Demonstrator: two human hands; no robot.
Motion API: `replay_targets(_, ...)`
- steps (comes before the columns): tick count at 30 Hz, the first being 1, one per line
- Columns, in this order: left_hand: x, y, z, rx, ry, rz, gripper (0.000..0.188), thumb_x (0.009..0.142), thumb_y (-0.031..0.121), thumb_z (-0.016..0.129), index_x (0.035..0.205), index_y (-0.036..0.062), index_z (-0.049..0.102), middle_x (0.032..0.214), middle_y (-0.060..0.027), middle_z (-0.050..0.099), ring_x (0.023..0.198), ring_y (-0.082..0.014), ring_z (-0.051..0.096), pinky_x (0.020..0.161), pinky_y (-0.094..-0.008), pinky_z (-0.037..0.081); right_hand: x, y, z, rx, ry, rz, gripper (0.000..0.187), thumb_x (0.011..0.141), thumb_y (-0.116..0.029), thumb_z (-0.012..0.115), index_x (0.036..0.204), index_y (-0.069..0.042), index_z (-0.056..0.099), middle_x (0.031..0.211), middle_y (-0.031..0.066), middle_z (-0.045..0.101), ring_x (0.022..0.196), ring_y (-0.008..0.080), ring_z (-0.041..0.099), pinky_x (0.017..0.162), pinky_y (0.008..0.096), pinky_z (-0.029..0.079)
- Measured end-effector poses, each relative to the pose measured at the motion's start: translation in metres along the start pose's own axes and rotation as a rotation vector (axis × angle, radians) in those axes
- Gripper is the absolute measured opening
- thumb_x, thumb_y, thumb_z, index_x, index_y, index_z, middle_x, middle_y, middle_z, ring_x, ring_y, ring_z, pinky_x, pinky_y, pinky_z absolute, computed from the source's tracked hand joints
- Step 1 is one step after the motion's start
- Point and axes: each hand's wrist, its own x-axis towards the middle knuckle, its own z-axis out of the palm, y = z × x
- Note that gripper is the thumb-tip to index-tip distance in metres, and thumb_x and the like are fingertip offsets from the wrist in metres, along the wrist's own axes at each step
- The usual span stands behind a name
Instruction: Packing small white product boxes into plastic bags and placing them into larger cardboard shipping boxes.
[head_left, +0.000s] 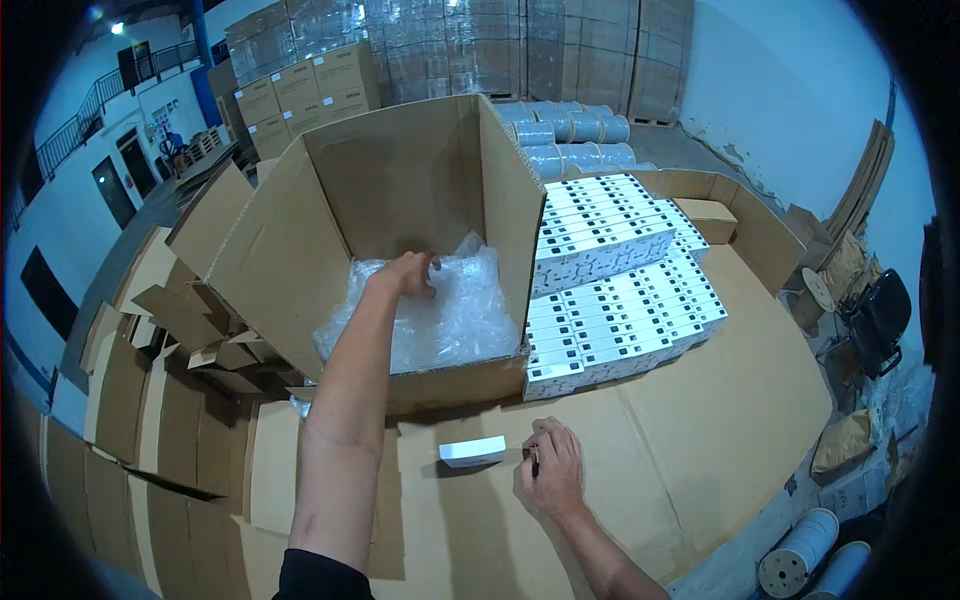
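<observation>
A large uncovered cardboard box [415, 170] stands in front of me with clear bubble wrap [450, 315] inside it. Over the bubble wrap, my left hand [410, 275] reaches in with its fingers bent and apart, and no object shows in it. A small white box [472, 452] lies on the cardboard-covered table between my arms. Just right of that box, my right hand [552, 468] rests low over the table, fingers curled inward. A dark spot shows between its thumb and fingers; whether it is an object or shadow is unclear.
Stacked white boxes [620, 310] with dark squares stand against the big box's right side. A small brown carton [707, 220] sits behind them. Folded cardboard [180, 420] crowds the left. Cable spools [798, 553] lie at lower right, near a black chair [880, 322].
</observation>
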Motion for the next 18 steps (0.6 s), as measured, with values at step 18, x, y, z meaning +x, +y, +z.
replay_targets(18, -0.015, 0.01, -0.06, -0.11, 0.332, 0.05, 0.011, 0.082, 0.005, 0.072, 0.09, -0.0017, 0.071, 0.088, -0.0172, 0.074, 0.087, -0.0311, 0.072, 0.08, -0.0415, 0.056, -0.003, 0.004, -0.001, 0.013, -0.002, 0.012, 0.023, 0.075, -0.005, 0.063, 0.098, -0.002, 0.06, 0.125, 0.0181, 0.056, 0.128, 0.0362, 0.049, 0.111, 0.0505, 0.034)
